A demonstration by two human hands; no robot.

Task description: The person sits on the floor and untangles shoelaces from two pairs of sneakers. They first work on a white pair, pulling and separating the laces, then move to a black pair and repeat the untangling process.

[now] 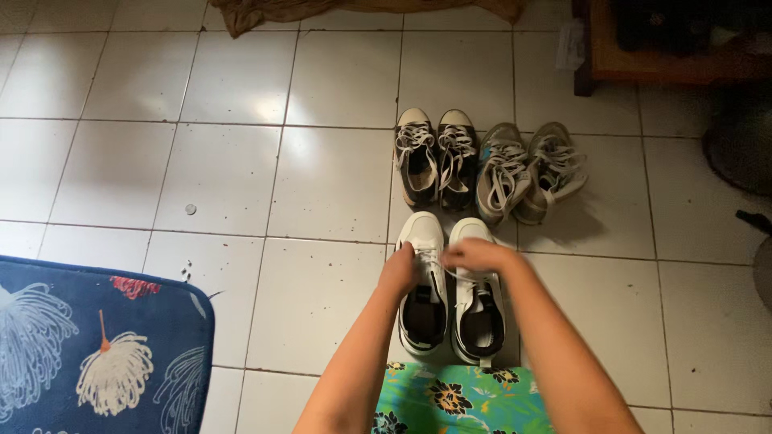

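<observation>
a: what've u got on the head cam?

b: i'm looking down at a white tiled floor (322,177). both arms reach fwd to a pair of white sneakers (450,289) w/ black insides, sitting side by side just below frame centre, toes pointing to 12 o'clock.

a: hands?

b: left hand (400,269) is on the left shoe of that pair, over the lace area, fingers curled down. looks pinched on a lace but i can't tell for sure, it's blurred. right hand (476,255) lies flat-ish across the top of the right shoe, fingers pointing to 9 o'clock, toward the left hand. a thin white lace (445,269) seems to run between the two hands. whether the right actually grips it, can't tell.

a: anything else nearby?

b: two more pairs at 12 o'clock from the white ones. black sneakers (435,158) w/ white toe caps and loose white laces, straight ahead. just beside them at 3 o'clock, grey-beige sneakers (527,171), laces undone, the outer shoe tipped outward.

a: rest of the floor?

b: blue mat (96,345) w/ white and red flower shapes at 8 o'clock, bottom left corner. green floral fabric (458,398) at 6 o'clock btwn my forearms, touching the heels of the white pair. brown cloth (354,10) at the top edge, 12 o'clock. dark wooden furniture (643,64) at 2 o'clock, top right.
</observation>
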